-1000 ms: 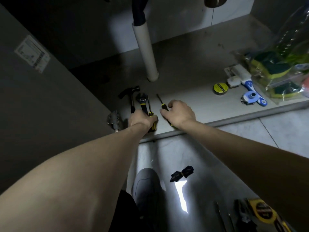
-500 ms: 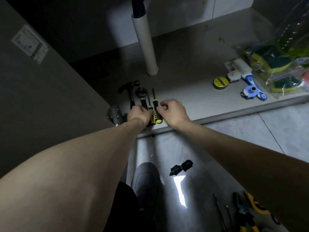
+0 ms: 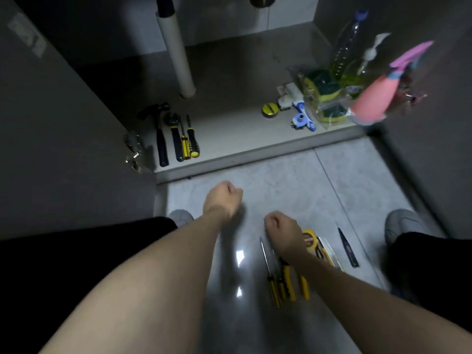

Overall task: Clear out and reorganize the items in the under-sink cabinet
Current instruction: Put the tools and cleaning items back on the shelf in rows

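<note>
On the cabinet floor (image 3: 229, 129), at its left front, a hammer (image 3: 158, 134), a wrench (image 3: 175, 135) and two yellow-and-black screwdrivers (image 3: 190, 139) lie side by side. My left hand (image 3: 222, 199) is a loose fist over the tiled floor, holding nothing. My right hand (image 3: 281, 231) hovers curled over tools on the tiles: a yellow-handled screwdriver (image 3: 269, 274), yellow pliers (image 3: 288, 282), a yellow tape measure (image 3: 310, 236) and a dark blade-like tool (image 3: 348, 247). Whether its fingers touch any tool is hidden.
A white drain pipe (image 3: 178, 57) stands mid-cabinet. At the right front lie a yellow tape roll (image 3: 270, 109), a blue-and-white tool (image 3: 302, 118), bagged sponges (image 3: 324, 90), bottles (image 3: 344, 47) and a pink spray bottle (image 3: 375, 98). The open door (image 3: 63, 123) is at left. My shoes (image 3: 401, 222) flank the tiles.
Both hands have pulled back out of the cabinet to the tiled floor, leaving the screwdriver lined up beside the other tools. The view has tilted back and down.
</note>
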